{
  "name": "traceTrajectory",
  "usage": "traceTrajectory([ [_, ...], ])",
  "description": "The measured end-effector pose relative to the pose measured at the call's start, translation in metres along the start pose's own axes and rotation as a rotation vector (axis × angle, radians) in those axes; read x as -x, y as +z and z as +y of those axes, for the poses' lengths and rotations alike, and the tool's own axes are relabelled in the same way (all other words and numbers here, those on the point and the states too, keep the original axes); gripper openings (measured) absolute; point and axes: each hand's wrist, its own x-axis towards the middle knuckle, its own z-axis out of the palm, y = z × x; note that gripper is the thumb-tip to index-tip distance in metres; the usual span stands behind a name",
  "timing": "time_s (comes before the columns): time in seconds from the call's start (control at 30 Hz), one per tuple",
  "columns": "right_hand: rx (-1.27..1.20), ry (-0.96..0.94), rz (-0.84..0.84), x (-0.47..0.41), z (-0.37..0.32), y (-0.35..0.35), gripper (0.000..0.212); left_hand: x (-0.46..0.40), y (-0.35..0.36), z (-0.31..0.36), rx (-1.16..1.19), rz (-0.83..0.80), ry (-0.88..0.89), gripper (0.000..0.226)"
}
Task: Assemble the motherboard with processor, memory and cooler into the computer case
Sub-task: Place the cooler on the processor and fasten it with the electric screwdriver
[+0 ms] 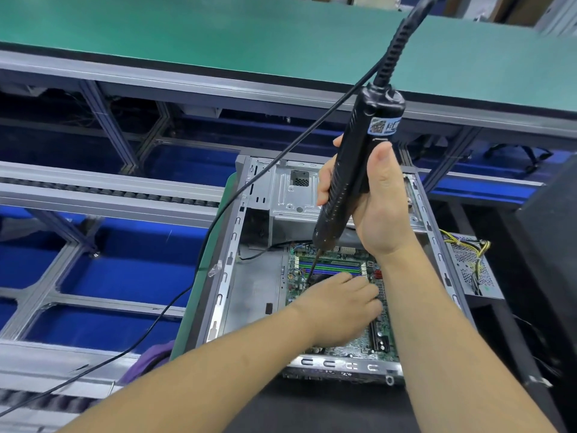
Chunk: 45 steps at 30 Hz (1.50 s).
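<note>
An open grey computer case (232, 245) lies flat in front of me. Inside it sits the green motherboard (356, 342), with memory slots (327, 266) at its far edge. My right hand (379, 204) grips a black electric screwdriver (352, 170) held upright, its thin bit (313, 266) reaching down to the board's upper left area. My left hand (340, 304) rests on the middle of the board, fingers spread toward the bit and covering whatever lies beneath. The processor and cooler are hidden.
A black cable (199, 254) runs from the screwdriver's top down and off to the lower left. A power supply with yellow wires (471, 264) sits outside the case at right. Conveyor rails (109, 195) and blue bins (125, 276) lie left; a green bench top (218, 32) is beyond.
</note>
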Motion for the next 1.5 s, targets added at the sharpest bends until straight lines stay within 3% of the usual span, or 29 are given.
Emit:
traceTrajectory([
  [0.1, -0.017, 0.006, 0.004, -0.002, 0.001, -0.002, 0.079, -0.005, 0.012, -0.003, 0.174, -0.181, -0.203, 0.073],
  [0.17, -0.013, 0.000, 0.001, -0.002, 0.002, -0.004, 0.078, -0.013, 0.017, -0.002, 0.315, -0.308, -0.349, 0.080],
  [0.3, -0.017, 0.005, 0.001, -0.004, 0.003, -0.005, 0.081, -0.029, 0.022, 0.005, 0.359, -0.364, -0.475, 0.079],
  [0.57, -0.005, 0.005, -0.026, -0.005, 0.004, -0.004, 0.071, -0.034, 0.023, 0.000, 0.429, -0.434, -0.414, 0.081],
  [0.83, -0.014, 0.048, -0.020, -0.005, 0.003, -0.005, 0.081, -0.033, 0.028, -0.003, 0.415, -0.427, -0.376, 0.087],
  [1.0, 0.013, 0.060, -0.096, -0.004, 0.005, 0.001, 0.075, -0.033, 0.029, 0.000, 0.356, -0.424, -0.361, 0.083],
  [1.5, -0.045, 0.049, -0.082, -0.001, 0.008, -0.003, 0.076, -0.031, 0.031, 0.000, 0.320, -0.417, -0.339, 0.083],
])
